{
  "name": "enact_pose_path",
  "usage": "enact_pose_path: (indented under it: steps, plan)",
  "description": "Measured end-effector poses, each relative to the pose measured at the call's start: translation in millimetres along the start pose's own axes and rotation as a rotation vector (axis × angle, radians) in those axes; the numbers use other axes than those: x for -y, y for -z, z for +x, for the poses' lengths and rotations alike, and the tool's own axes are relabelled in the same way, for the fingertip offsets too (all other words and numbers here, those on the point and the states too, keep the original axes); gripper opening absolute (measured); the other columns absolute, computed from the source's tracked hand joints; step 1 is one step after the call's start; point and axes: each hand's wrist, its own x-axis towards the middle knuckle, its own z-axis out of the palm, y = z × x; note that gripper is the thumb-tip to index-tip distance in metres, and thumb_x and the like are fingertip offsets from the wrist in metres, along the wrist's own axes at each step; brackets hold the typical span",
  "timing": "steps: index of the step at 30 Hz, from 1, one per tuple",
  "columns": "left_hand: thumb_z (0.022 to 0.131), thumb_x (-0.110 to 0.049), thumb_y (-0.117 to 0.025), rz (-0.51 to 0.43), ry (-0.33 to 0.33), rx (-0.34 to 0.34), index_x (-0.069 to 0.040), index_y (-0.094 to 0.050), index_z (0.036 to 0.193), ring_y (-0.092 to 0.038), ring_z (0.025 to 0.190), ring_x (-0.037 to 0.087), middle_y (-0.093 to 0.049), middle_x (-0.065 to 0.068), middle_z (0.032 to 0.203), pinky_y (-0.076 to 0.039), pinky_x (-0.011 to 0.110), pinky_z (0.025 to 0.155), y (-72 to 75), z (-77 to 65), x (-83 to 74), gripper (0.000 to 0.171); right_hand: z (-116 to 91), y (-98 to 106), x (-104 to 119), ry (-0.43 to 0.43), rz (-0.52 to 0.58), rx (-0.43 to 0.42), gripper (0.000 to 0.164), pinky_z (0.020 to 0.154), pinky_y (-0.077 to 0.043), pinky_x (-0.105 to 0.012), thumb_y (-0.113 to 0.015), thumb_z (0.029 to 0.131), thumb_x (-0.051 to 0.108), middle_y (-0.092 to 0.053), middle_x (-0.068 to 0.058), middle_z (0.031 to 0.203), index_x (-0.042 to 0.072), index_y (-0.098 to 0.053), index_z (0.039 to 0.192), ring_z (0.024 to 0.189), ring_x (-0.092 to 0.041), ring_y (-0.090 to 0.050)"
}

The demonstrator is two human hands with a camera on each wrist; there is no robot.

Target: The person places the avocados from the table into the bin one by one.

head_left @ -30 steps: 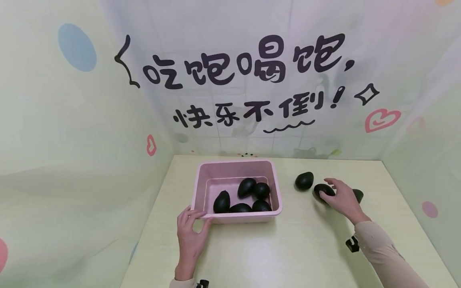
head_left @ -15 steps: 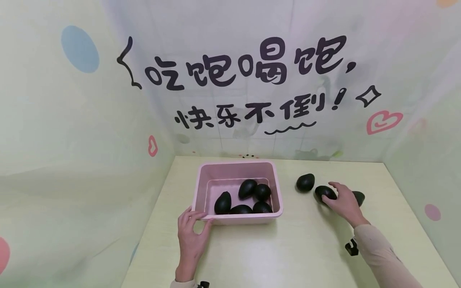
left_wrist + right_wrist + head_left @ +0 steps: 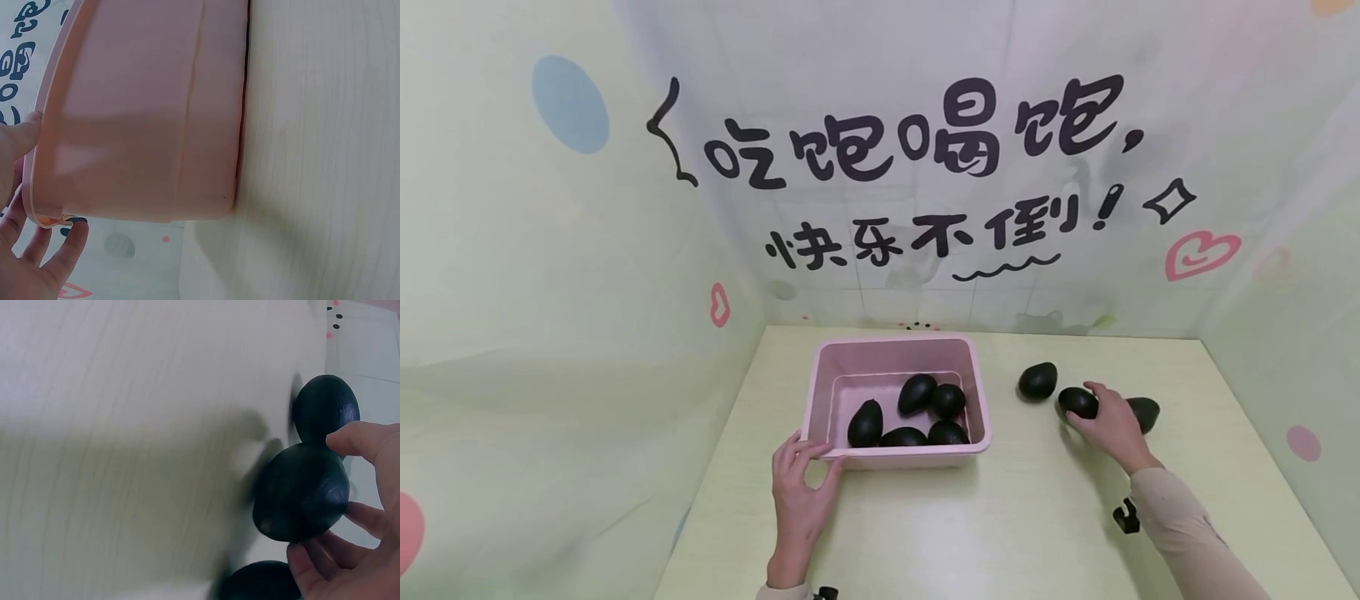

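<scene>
In the head view, a pink plastic bin (image 3: 898,460) holds several dark avocados (image 3: 865,423). My left hand (image 3: 801,492) grips its near left corner, fingers over the rim and thumb at the front wall; the left wrist view shows the thumb (image 3: 28,132) at the rim. To the right of the bin, my right hand (image 3: 1112,423) holds an avocado (image 3: 1077,403) between thumb and fingers. In the right wrist view that avocado (image 3: 300,490) sits close over the table, its far side hidden from the head view by the hand.
One loose avocado (image 3: 1037,382) lies left of the right hand, and another (image 3: 1145,413) lies behind it, partly covered. Printed fabric walls (image 3: 880,200) enclose the pale wooden table (image 3: 970,533) at the back and both sides.
The right hand's thumb and fingers have drawn in around the avocado. The left hand keeps its place on the bin, and the head view has shifted slightly.
</scene>
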Motion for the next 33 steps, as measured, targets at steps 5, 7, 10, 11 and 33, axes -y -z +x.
enact_pose_path:
  steps: [5,7,10,11,33]
  plan:
    - [0.076,-0.005,-0.094,0.000,-0.001,0.002,-0.006,-0.078,0.098,-0.055,0.133,0.048,-0.071,0.012,0.107,-0.047,0.073,0.108,-0.2,-0.2,0.1,0.027,-4,-3,-3,-0.039,-0.001,0.027,0.078,0.108,-0.047,-0.074,-0.073,0.096,0.028,-0.048,-0.047,0.144,-0.013,-0.038,0.153,0.131,-0.064,-0.049]
    - [0.076,-0.005,-0.094,0.000,0.000,0.002,-0.006,-0.078,0.098,-0.055,0.133,0.048,-0.071,0.012,0.107,-0.047,0.073,0.108,0.0,-0.3,0.4,0.027,-5,-4,-3,-0.053,0.008,0.023,0.079,0.108,-0.047,-0.074,-0.073,0.097,0.027,-0.047,-0.046,0.146,-0.012,-0.036,0.155,0.133,-0.063,-0.048]
    - [0.076,-0.005,-0.095,0.000,0.004,0.003,-0.006,-0.079,0.098,-0.055,0.133,0.048,-0.071,0.011,0.107,-0.047,0.073,0.108,0.1,-0.4,0.7,0.028,-5,-5,-4,-0.057,0.014,0.010,0.079,0.107,-0.047,-0.074,-0.073,0.098,0.027,-0.046,-0.046,0.147,-0.012,-0.036,0.155,0.133,-0.063,-0.048]
    - [0.076,-0.005,-0.095,0.000,0.005,0.004,-0.006,-0.079,0.098,-0.055,0.134,0.048,-0.071,0.011,0.107,-0.047,0.073,0.109,0.1,-0.4,0.8,0.028,-5,-5,-4,-0.056,0.014,0.004,0.079,0.107,-0.047,-0.074,-0.073,0.098,0.028,-0.047,-0.045,0.148,-0.013,-0.036,0.155,0.133,-0.063,-0.048]
    - [0.074,-0.003,-0.094,-0.006,-0.015,0.000,-0.005,-0.078,0.098,-0.056,0.132,0.050,-0.071,0.013,0.106,-0.047,0.074,0.108,-0.9,0.5,0.3,0.028,-13,4,0,-0.046,0.061,-0.076,0.076,0.096,-0.055,-0.066,-0.076,0.095,0.031,-0.054,-0.039,0.145,-0.008,-0.044,0.152,0.120,-0.055,-0.061]
